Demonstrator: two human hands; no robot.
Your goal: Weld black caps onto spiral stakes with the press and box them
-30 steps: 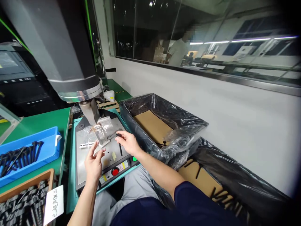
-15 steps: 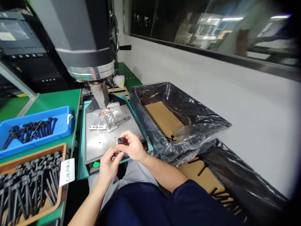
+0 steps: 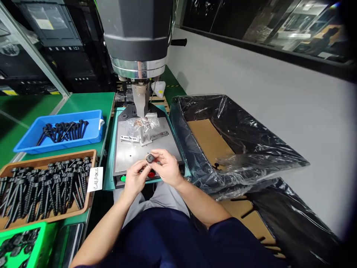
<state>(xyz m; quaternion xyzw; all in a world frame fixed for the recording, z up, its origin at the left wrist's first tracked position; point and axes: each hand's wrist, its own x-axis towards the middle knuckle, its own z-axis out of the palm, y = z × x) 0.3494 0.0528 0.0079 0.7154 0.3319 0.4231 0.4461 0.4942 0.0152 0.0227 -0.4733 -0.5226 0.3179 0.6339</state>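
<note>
at lower centre of the frame, in front of the machine: one black knob [image 3: 150,158], at my fingertips.
right hand [image 3: 169,169]: thumb and fingers pinching the knob's side.
left hand [image 3: 136,179]: fingertips drawn together at its lower edge; gripping or merely touching, i cannot tell.
handling, in my judgement: a light, even pinch at the rim, fingers off the face, any stem supported from below.
orientation: round face tipped up towards me; long axis not tellable, whatever is beneath being hidden by my fingers.
just beneath my hands: red button [image 3: 151,174], partly covered.
beyond them: metal plate [image 3: 124,152], bearing crumpled clear plastic [image 3: 134,127] under the machine head [image 3: 139,48], upper centre.
left of frame: blue tray [image 3: 98,139] of black parts; below it, brown tray [image 3: 90,193], fuller.
right of frame: plastic-lined bin [image 3: 180,115], cardboard inside [image 3: 208,137].
</note>
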